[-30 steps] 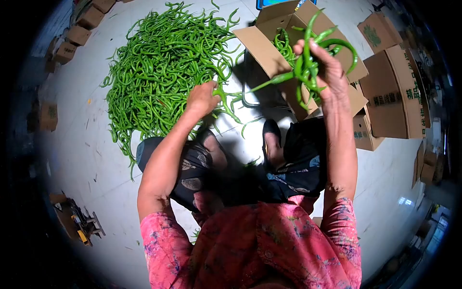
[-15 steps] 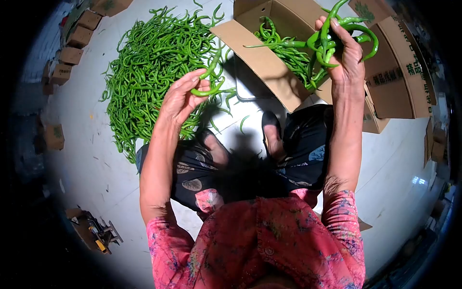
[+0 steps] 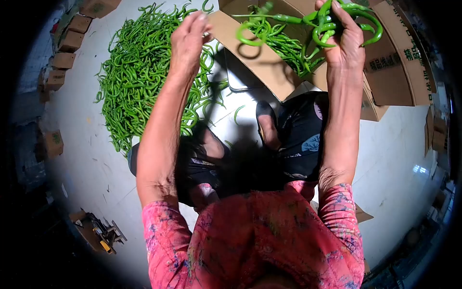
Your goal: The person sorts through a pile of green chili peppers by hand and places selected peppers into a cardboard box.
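My left hand [image 3: 188, 41] is raised over the right side of a big heap of green chili peppers [image 3: 139, 72]; its fingertips are smeared by motion, and no pepper shows in it. Two blurred peppers [image 3: 250, 41] are in the air between this hand and an open cardboard box [image 3: 252, 60]. More green peppers [image 3: 287, 53] lie inside that box. My right hand [image 3: 345, 41], above the box's right side, is closed around a bunch of long curved chili peppers [image 3: 323, 24], their ends sticking out both ways.
Open brown flaps [image 3: 385, 67] with printed characters stand at the right. Small cardboard boxes [image 3: 71, 41] line the left edge. A few stray peppers [image 3: 237, 114] lie on the pale floor near my feet. A yellow-and-black object [image 3: 107, 238] is at lower left.
My left hand has moved up and let go of its peppers, which now fly rightward toward the box. The right hand still grips its bunch, slightly higher in view.
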{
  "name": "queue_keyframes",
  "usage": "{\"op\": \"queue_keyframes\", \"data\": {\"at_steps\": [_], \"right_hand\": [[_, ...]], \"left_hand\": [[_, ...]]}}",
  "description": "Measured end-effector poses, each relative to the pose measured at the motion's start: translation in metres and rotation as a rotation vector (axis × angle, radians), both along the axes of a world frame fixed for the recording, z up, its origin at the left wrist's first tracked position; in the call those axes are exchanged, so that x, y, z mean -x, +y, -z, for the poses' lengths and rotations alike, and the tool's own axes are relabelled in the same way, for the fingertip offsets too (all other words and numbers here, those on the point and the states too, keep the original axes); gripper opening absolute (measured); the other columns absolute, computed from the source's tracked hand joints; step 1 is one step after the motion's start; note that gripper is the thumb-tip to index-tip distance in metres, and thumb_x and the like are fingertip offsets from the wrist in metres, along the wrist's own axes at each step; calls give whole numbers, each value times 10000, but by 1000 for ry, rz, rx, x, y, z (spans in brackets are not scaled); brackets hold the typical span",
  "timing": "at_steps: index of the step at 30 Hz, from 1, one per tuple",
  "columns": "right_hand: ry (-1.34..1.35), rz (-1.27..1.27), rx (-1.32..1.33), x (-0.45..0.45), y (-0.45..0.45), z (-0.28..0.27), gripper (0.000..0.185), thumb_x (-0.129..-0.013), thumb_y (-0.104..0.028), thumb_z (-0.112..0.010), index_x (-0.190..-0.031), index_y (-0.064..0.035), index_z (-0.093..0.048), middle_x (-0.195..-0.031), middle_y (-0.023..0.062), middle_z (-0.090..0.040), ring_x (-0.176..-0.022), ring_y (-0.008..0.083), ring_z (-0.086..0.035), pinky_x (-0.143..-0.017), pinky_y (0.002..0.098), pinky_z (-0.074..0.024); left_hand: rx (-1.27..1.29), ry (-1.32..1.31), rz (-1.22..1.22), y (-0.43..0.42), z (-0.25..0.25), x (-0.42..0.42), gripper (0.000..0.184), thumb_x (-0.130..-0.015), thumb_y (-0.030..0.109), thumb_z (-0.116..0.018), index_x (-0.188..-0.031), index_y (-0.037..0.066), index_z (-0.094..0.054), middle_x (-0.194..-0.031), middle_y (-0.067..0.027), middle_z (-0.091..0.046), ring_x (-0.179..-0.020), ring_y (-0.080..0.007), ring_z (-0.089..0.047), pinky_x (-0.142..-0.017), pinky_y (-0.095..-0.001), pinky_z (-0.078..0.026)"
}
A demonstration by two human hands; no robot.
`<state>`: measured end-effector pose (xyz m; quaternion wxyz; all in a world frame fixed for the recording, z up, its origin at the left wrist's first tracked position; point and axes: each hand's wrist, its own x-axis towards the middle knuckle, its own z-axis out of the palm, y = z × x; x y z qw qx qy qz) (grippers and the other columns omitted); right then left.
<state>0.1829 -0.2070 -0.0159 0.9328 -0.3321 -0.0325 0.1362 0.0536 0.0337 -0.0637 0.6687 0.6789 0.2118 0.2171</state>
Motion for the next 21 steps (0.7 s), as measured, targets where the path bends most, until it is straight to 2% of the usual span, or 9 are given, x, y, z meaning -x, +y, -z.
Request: {"op": "queue_keyframes", "data": {"at_steps": [1, 5, 7, 9, 12, 13, 14, 17, 21], "right_hand": [[-1, -11, -7, 0, -2, -1, 150, -836, -71, -642, -936, 37, -609, -792, 123, -653, -683, 203, -639, -605, 291, -562], [30, -52, 13, 10, -1, -4, 172, -845, -79, -633, -968, 39, -612, -813, 129, -662, -700, 200, -649, -609, 285, -566], [-2, -48, 63, 13, 3, -7, 182, -851, -92, -632, -977, 37, -610, -818, 128, -662, -703, 198, -652, -611, 284, -568], [-53, -146, 39, 14, 2, -8, 178, -861, -104, -631, -977, 30, -613, -821, 127, -662, -699, 186, -652, -599, 267, -566], [-38, -73, 109, 23, 7, -10, 215, -861, -120, -643, -1006, 36, -613, -835, 133, -667, -714, 186, -662, -610, 259, -575], [-21, -297, -74, 15, -3, -8, 262, -895, -5, -579, -1126, 111, -540, -1027, 235, -627, -923, 300, -652, -820, 375, -577], [1, -314, -78, 12, -9, -3, 257, -907, -14, -564, -1127, 117, -538, -1019, 235, -622, -926, 299, -649, -824, 383, -577], [26, -384, -140, 23, -5, -11, 273, -945, -41, -507, -1166, 118, -495, -1060, 230, -573, -1003, 293, -600, -862, 408, -559], [54, -265, -30, 32, 3, -16, 259, -974, -77, -470, -1162, 101, -468, -1048, 193, -534, -958, 252, -557, -845, 375, -472]], "left_hand": [[-31, -75, -126, 2, 14, 2, 347, -933, 279, -562, -1098, -25, -589, -940, -99, -633, -832, -140, -587, -736, -278, -501], [202, 92, -108, 27, 147, 41, 176, -909, 154, -549, -826, 13, -614, -669, -33, -594, -539, -89, -471, -522, -255, -398], [114, 395, 52, 29, 233, 64, 175, -859, 164, -586, -758, 33, -641, -638, -92, -608, -537, -160, -536, -550, -314, -449], [-318, 678, -232, -7, 290, 80, 169, -810, 164, -592, -714, 39, -650, -659, -177, -624, -608, -289, -608, -631, -414, -488], [-642, 768, -182, -27, 330, 102, 119, -754, 141, -606, -803, 53, -669, -748, -214, -641, -724, -384, -629, -702, -476, -492], [-789, 760, -177, -34, 325, 104, 107, -743, 131, -621, -813, 69, -674, -764, -202, -652, -732, -371, -634, -689, -460, -500], [-780, 776, -108, -36, 320, 104, 175, -749, 86, -562, -894, 20, -635, -887, -222, -595, -823, -426, -577, -738, -495, -462], [-1002, 580, -129, -25, 325, 91, 176, -773, 45, -540, -929, 21, -616, -940, -199, -571, -916, -385, -539, -775, -466, -440], [-1049, 523, -62, -6, 318, 63, 424, -795, 30, -511, -1218, 30, -485, -1178, -161, -500, -1108, -355, -467, -865, -494, -377]]}}
